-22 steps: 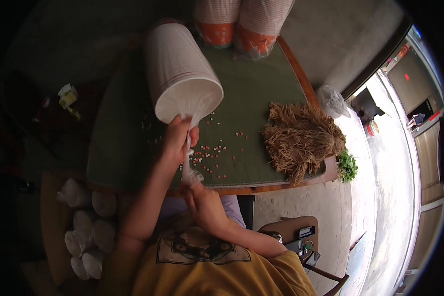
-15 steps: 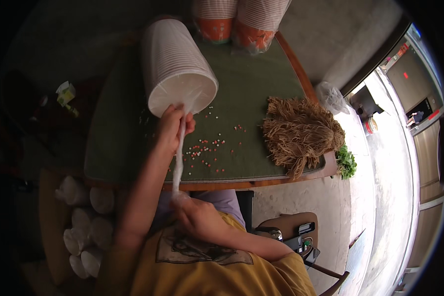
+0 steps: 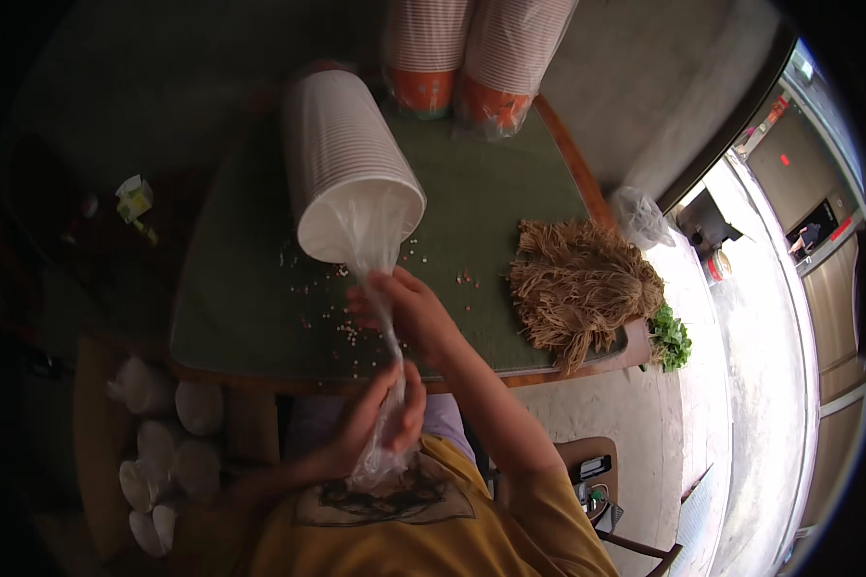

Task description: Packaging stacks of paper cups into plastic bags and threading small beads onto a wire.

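A long stack of nested white paper cups (image 3: 346,144) lies on the green-topped table (image 3: 231,308), its wide mouth facing me. A clear plastic bag (image 3: 370,231) covers the stack, and its loose end runs from the mouth toward my body as a twisted neck. Closer to the cups, my right hand (image 3: 416,313) is closed round the bag's neck. My left hand (image 3: 380,413) grips the same neck lower down, in front of my shirt. The bag's crumpled tail hangs out below the left hand.
Small white and reddish beads (image 3: 351,335) are scattered on the table. A bundle of brown cord (image 3: 582,288) lies at the right, near green leaves (image 3: 672,338). Two bagged cup stacks (image 3: 498,72) stand at the back. White bagged stacks (image 3: 197,409) fill a box at lower left.
My hands have swapped places: the left has drawn back toward my body, and the right has moved up near the cups. The bag's neck has spread wider at the mouth.
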The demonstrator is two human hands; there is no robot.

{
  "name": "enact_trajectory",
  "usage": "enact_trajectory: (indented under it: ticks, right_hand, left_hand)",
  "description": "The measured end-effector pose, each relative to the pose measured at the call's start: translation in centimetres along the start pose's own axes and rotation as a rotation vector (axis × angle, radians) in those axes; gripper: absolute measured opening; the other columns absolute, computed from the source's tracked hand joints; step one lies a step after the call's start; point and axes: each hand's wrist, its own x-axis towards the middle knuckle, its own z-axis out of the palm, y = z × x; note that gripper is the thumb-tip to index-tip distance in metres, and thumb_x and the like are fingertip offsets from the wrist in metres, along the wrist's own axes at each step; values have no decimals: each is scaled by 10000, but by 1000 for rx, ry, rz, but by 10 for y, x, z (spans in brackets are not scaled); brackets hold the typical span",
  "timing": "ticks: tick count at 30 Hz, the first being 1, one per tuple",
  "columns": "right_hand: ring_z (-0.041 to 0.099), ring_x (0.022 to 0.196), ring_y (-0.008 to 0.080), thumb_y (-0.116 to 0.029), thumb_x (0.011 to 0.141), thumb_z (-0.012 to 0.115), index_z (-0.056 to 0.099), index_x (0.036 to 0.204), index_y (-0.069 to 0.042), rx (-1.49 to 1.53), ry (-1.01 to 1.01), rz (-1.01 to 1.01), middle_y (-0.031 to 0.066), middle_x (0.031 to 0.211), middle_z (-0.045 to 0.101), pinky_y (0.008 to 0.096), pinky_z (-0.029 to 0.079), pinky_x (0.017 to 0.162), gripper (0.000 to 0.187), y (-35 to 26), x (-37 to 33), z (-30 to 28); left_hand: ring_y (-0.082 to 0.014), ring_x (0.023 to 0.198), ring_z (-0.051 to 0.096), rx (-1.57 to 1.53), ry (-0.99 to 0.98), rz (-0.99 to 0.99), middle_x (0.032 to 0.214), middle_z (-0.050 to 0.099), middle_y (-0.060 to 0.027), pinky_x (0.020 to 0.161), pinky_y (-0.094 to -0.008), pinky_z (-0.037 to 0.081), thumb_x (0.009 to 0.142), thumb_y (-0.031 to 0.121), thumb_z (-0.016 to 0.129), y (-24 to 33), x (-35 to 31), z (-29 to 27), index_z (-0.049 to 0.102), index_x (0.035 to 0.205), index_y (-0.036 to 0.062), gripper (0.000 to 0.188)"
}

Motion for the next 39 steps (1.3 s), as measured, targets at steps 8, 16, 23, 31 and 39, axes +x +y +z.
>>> enact_trajectory:
  ticks: [8, 16, 23, 31, 39]
  right_hand:
    - [606, 825, 116, -211, 904, 581, 513, 1096, -105, -37, 77, 17, 11, 941, 566, 259, 520, 623, 230, 0, -41, 7]
    - [572, 724, 85, -206, 937, 543, 443, 912, -118, -123, 152, -286, -7, 863, 568, 239, 500, 619, 135, 7, -64, -13]
    - [605, 832, 132, -249, 965, 513, 428, 913, -132, 235, 191, -156, 4, 894, 573, 306, 527, 727, 153, 5, -59, -12]
    - [572, 698, 92, -324, 959, 525, 485, 990, -134, 369, 126, -40, -18, 781, 534, 266, 514, 593, 197, 35, -39, -1]
    - [545, 786, 74, -377, 909, 595, 521, 1101, -120, 174, 102, -43, -11, 897, 561, 256, 494, 669, 330, 32, -59, -7]
  left_hand:
    - [-110, 846, 562, 981, 586, 544, 959, 577, -51, 758, -272, 470, 988, 224, 456, 50, -34, -27, 506, 1114, 54, 218]
    - [-113, 796, 578, 598, 307, 367, 918, 593, -24, 677, -267, 483, 937, 214, 538, 28, 46, -25, 539, 1130, 79, 236]
    - [-193, 569, 590, 527, 327, 224, 674, 563, -92, 511, -300, 481, 947, 250, 475, 26, -14, -24, 565, 943, 10, 256]
    - [-294, 760, 648, 469, 334, 75, 785, 583, -132, 655, -394, 534, 951, 306, 443, -16, -51, -58, 567, 992, 20, 314]
    - [-98, 840, 483, 1073, 567, 640, 926, 524, -23, 790, -224, 403, 955, 101, 463, 2, -52, -42, 537, 1147, 39, 215]
